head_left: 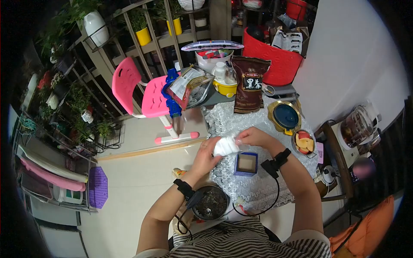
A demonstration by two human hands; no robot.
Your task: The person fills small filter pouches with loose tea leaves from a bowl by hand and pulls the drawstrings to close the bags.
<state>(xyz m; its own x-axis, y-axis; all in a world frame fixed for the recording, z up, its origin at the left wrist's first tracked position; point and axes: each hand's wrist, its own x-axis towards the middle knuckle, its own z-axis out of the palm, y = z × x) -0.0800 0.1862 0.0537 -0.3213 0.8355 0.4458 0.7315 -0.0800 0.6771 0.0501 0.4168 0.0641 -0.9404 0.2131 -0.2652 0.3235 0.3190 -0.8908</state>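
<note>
Between my two hands is a white, soft-looking wrapped bundle (226, 146); what is inside it does not show. My left hand (206, 154) is closed around its left side. At its right end, the fingertips of my right hand (256, 137) pinch the edge of the wrapping. Just below sits a small blue square box (246, 164) with its top off, standing on a silvery patterned tablecloth (269, 185). A dark pot (211, 203) of brownish bits stands near my body, under my left forearm.
A brown tea bag (249, 88) stands at the table's back. To the right are a bowl of cut apple (303, 142) and a gold dish with a dark lid (285, 117). A pink chair (157, 96) is beyond the table. Cables hang from both wristbands.
</note>
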